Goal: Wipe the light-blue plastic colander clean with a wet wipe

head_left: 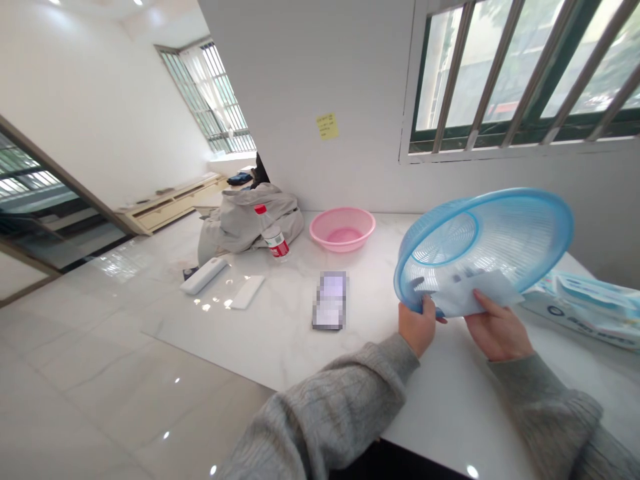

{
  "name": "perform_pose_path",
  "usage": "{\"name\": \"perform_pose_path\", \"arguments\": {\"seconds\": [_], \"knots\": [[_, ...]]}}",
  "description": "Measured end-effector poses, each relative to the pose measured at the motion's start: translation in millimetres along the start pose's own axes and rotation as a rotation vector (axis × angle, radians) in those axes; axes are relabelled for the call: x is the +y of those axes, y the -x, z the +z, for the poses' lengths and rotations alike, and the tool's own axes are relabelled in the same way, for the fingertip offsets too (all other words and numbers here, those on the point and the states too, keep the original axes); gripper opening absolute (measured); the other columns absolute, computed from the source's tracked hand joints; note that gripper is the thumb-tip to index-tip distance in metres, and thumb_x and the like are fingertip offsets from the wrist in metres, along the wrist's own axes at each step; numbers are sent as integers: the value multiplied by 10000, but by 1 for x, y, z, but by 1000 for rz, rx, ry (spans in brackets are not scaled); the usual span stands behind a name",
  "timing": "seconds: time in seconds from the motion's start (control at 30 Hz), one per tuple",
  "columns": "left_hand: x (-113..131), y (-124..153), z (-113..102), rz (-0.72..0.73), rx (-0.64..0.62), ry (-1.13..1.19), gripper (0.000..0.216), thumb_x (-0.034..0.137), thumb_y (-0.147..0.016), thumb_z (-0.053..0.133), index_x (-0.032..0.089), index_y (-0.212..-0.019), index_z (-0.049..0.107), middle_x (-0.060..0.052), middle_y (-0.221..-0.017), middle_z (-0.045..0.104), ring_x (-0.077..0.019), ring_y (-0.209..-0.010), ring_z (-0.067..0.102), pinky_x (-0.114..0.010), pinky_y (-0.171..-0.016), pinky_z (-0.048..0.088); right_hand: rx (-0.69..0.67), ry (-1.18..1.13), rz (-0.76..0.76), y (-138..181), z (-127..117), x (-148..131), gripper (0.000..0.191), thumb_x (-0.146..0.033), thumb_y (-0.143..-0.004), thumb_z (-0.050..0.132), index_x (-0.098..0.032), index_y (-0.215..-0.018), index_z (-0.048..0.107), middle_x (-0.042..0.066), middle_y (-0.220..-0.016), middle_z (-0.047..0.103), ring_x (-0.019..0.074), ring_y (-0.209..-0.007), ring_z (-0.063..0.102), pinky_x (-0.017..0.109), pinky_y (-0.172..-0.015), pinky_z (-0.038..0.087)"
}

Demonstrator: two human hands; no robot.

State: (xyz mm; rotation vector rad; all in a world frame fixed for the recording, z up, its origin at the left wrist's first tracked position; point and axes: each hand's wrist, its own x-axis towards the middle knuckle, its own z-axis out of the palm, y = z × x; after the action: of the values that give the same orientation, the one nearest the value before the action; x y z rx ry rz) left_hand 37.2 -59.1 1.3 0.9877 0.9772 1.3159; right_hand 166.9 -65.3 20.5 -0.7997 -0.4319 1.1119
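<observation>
A blue plastic colander [543, 233] is tilted up on the right, its open side facing me. My left hand [419, 325] grips its lower left rim, thumb on the inside. My right hand [500, 328] is closed on a white wipe or cloth [465, 293], thumb on top, and presses it at the colander's lower rim. The cloth's left end reaches close to my left thumb. My right fingers are partly hidden behind the cloth and rim.
On the white marbled table stand a pink basin [343, 230], a bottle with red cap [274, 237] and a grey cloth bag [230, 223]. A blurred phone [330, 301] lies mid-table, white slabs [247, 292] to its left. A wipes pack [590, 307] lies at right.
</observation>
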Motion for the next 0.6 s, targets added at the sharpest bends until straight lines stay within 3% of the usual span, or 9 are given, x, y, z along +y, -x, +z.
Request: {"name": "perform_pose_path", "arguments": {"seconds": [0.33,0.6], "knots": [[1,2,-2,48,-41,-53,526,416,-908,637,177,-1369,549,-61,-1003,734,-95,-534,645,-241,-535,581,-19,39,144,-2,-1,-2,212,-205,-797,720,-280,-995,731,47,-1275,731,270,-1291,637,415,-1017,611],[0,-1,-3,73,-70,-34,508,403,-908,645,190,-1360,556,-80,-1048,737,-92,-533,637,-252,-524,587,-76,5,156,-8,-10,-9,352,-148,-764,713,-393,-1017,718,-73,-1356,692,269,-1374,583,525,-1097,574]]}}
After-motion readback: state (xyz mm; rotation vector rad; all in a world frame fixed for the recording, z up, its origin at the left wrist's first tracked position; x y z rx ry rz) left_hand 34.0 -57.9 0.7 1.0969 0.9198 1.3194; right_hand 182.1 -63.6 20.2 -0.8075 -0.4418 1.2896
